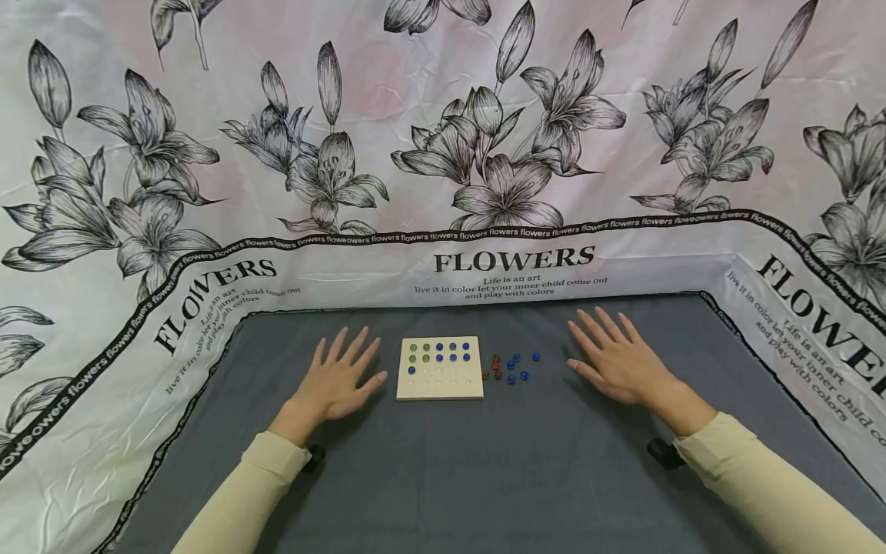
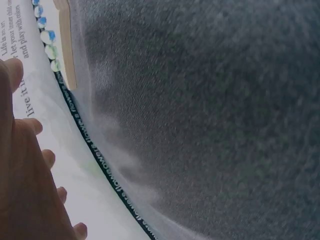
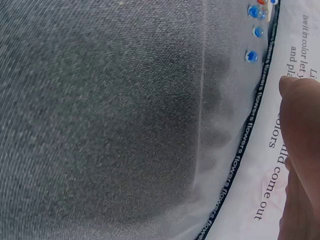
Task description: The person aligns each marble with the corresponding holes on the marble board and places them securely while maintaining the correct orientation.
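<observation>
A pale wooden board (image 1: 439, 391) with rows of small round hollows lies on the grey cloth. Green marbles (image 1: 413, 358) fill the left of its two back rows, blue marbles (image 1: 453, 357) the right, and one blue marble (image 1: 411, 371) sits at the left of the third row. Loose blue marbles (image 1: 524, 375) and red-brown marbles (image 1: 497, 375) lie just right of the board. To the left of the board my left hand (image 1: 335, 385) is spread with straight fingers, holding nothing. My right hand (image 1: 619, 362), likewise spread and holding nothing, is right of the loose marbles.
Grey cloth (image 1: 429, 477) covers the table. Behind and along both sides hangs a white sheet (image 1: 346, 269) printed with flowers and lettering. Dark wrist devices (image 1: 664, 454) show below both sleeves.
</observation>
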Action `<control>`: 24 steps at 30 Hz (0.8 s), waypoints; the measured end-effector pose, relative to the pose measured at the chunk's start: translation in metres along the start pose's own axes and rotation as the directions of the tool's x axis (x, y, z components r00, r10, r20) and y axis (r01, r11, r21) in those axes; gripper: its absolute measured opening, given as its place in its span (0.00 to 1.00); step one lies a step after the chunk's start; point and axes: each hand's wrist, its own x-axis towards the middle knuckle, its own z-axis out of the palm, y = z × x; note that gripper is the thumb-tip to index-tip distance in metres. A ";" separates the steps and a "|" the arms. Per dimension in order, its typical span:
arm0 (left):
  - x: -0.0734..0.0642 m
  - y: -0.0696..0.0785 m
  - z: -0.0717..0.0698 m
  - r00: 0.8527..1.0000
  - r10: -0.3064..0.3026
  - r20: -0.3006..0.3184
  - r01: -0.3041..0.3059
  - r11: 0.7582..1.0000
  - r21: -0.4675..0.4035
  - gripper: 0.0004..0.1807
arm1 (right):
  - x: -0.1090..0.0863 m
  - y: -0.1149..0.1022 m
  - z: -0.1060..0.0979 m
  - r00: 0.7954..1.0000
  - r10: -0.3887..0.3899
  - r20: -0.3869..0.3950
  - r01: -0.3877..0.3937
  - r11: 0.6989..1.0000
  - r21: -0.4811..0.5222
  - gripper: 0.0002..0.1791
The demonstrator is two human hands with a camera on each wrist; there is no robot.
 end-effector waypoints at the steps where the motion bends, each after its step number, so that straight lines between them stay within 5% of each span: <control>1: 0.000 0.000 0.001 1.000 0.001 0.002 -0.001 1.000 -0.002 0.40 | 0.000 -0.001 -0.002 1.000 0.000 0.005 0.000 1.000 0.008 0.40; 7: 0.001 0.001 0.010 1.000 0.003 0.012 -0.003 0.998 -0.059 0.39 | 0.003 -0.009 -0.012 0.998 0.018 0.065 -0.022 0.999 0.049 0.41; 16: 0.005 0.015 0.008 0.998 0.031 0.058 -0.019 0.983 -0.185 0.38 | 0.011 -0.016 -0.006 1.000 -0.011 0.004 0.010 0.985 0.170 0.41; 24: 0.008 0.022 0.011 0.996 0.045 0.078 -0.027 0.977 -0.212 0.38 | 0.015 -0.024 -0.007 0.999 -0.001 0.054 -0.013 0.965 0.262 0.41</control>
